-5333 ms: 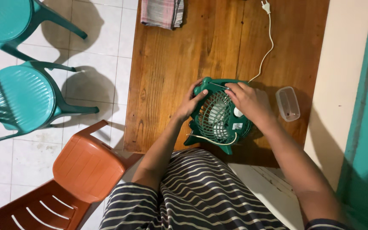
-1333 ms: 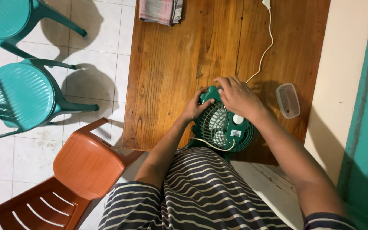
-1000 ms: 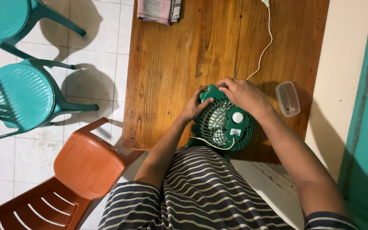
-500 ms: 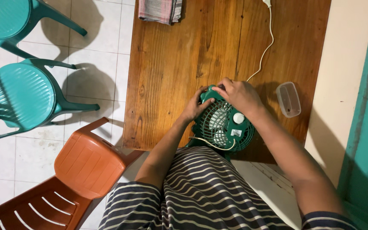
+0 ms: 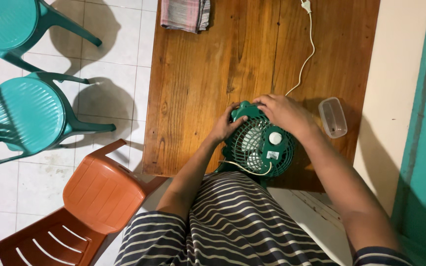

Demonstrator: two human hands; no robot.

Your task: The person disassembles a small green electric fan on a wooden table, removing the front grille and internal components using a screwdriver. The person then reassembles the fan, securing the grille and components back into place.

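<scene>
A small green desk fan lies near the front edge of a wooden table, its round grille facing up with a white hub in the middle. My left hand grips the fan's left rim. My right hand rests over the top rim, fingers curled on the grille's edge. The fan's white cord runs from behind my right hand to a plug at the table's far edge. A loop of pale cord lies across the fan's lower part.
A small clear plastic container sits right of the fan. A folded striped cloth lies at the table's far edge. Two teal plastic chairs and an orange chair stand on the tiled floor at left. A cream wall borders the right.
My right hand has shifted from covering the fan's centre to its top rim, baring the white hub. The fan and my left hand have barely moved.
</scene>
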